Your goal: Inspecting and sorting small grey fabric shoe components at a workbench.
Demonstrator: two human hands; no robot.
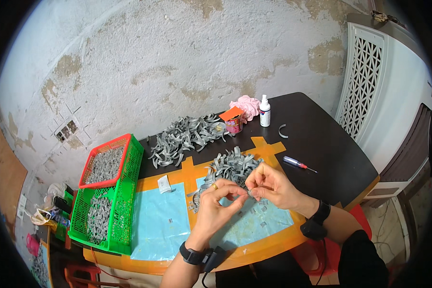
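Observation:
My left hand (217,205) and my right hand (273,188) meet fingertip to fingertip above the table's near side. Both are closed in a pinch, and whatever lies between the fingertips is too small and covered to name. Just beyond them is a heap of grey curved strips (234,162), partly hidden by my hands. Below my hands, several small grey pieces (263,224) are scattered on a light blue sheet (154,225), which orange tape (189,169) edges and crosses.
Left, a red basket (106,185) of small grey parts rests on a green basket (122,225). A larger strip pile (177,144), tin (234,126), pink cloth (247,106) and spray bottle (265,113) stand farther back. A screwdriver (295,162) lies right; a white packet (164,184) lies left.

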